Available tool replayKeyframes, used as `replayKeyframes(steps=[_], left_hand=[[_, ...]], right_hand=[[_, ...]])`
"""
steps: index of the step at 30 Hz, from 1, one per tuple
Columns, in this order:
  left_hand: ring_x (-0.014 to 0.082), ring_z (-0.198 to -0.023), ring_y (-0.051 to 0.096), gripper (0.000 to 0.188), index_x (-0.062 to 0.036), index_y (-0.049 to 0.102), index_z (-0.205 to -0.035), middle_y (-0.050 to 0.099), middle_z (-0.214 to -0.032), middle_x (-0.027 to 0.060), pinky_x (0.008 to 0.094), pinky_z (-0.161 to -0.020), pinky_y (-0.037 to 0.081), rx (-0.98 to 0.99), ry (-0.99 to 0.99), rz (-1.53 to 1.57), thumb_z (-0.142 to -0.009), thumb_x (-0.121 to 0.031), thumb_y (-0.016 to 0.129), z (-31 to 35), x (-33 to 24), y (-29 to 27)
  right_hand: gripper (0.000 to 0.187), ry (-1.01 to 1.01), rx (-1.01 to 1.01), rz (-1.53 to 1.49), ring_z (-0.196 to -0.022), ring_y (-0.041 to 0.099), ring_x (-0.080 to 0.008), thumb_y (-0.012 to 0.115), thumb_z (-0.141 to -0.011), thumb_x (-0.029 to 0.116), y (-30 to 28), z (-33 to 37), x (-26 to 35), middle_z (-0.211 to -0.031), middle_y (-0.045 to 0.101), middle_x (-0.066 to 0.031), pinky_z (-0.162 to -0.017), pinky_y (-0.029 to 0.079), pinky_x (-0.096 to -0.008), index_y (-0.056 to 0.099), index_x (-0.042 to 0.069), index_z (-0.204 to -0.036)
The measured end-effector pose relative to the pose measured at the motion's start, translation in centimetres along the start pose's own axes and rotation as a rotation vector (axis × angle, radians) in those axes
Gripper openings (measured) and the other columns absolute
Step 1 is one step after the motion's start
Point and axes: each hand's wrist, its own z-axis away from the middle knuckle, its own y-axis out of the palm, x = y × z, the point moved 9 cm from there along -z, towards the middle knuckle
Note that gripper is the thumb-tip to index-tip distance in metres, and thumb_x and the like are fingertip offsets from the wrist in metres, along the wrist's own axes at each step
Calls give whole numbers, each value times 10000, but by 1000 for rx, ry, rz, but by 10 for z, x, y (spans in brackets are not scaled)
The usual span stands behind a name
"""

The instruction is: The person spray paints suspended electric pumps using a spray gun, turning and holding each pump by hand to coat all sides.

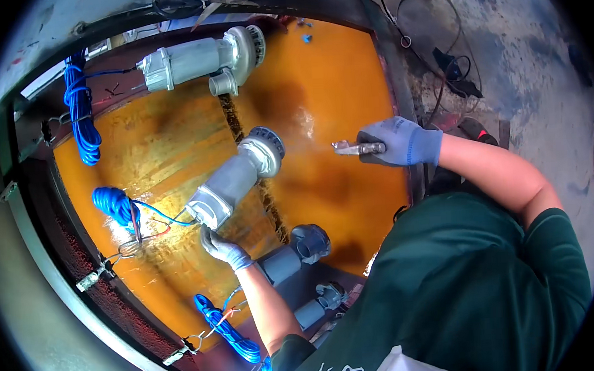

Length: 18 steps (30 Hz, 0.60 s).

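Note:
A grey submersible pump (231, 183) hangs tilted in the middle, its strainer end up and to the right. At its lower left end, my gloved left hand (225, 250) has its fingers closed against the casing. My right hand (402, 142), in a grey-blue glove, is wrapped around a small metal spray gun (358, 148). The gun's nozzle points left toward the pump's strainer end, a gap away, with a faint haze between them. From the pump's lower end, a blue cable runs to a coiled blue bundle (116, 206).
A similar pump (191, 61) hangs beyond, and another pump (294, 253) hangs nearer, partly behind my left arm. Blue cable coils (82, 120) and wire hooks (93, 278) line the left metal frame (64, 268). Orange-coated panels (335, 81) stand behind. Cables (433, 68) lie on the floor at right.

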Motion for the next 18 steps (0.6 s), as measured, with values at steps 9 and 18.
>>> replayKeyframes(steps=[9,18], left_hand=[[231,-1163,621,638,28,604,-1403,642,-1346,129,370,-986,515,-42,-583,148,-1065,-511,559,-43,32,15],[289,-1063,707,387,12,665,-1281,706,-1216,121,446,-886,598,-54,-651,405,-1037,-258,532,-64,46,54]], right_hand=[[293,-61,86,90,-853,677,-417,720,-933,371,-4,-4,18,-854,690,-180,-763,516,-528,626,96,-968],[310,47,-143,-53,-852,684,-419,732,-924,388,-33,25,-19,-867,699,-181,-766,522,-534,641,95,-967]])
